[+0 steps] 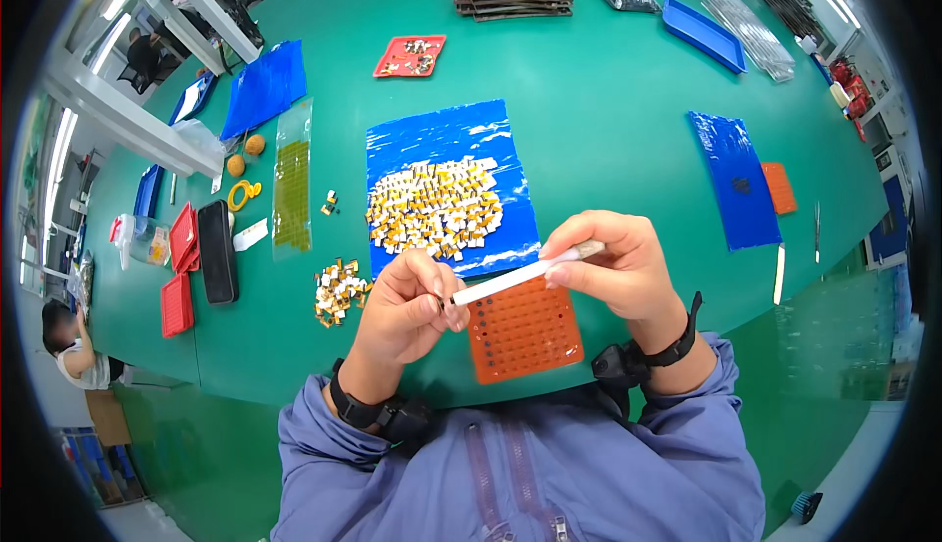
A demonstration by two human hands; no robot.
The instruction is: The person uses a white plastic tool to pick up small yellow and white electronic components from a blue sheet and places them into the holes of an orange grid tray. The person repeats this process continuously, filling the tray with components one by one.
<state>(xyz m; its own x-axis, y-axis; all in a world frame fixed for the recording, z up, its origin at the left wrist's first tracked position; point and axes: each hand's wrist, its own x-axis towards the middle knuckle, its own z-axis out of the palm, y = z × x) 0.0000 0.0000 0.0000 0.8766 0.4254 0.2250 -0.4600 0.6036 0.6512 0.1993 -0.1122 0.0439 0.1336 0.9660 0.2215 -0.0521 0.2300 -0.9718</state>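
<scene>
A slim white stick (505,283) lies above the near edge of the blue sheet (442,125) and the far edge of the orange pitted tray (530,336), its long axis slanting from the lower left tip up to the right. The right hand (620,259) has its grip clamped on the stick's upper part, thumb and fingers together. The left hand (400,309) has its grip pinched on a small dark piece (444,303), right at the stick's lower tip; that tip lies just to the right of the left grip, which is the nearer one to it. Whether tip and piece touch is too small to tell. Fingers hide part of the stick and the piece's shape. Beyond, a heap of white-and-amber pieces (437,204) covers part of the sheet, and a smaller heap (340,292) sits on the green counter (608,150), left of the sheet.
</scene>
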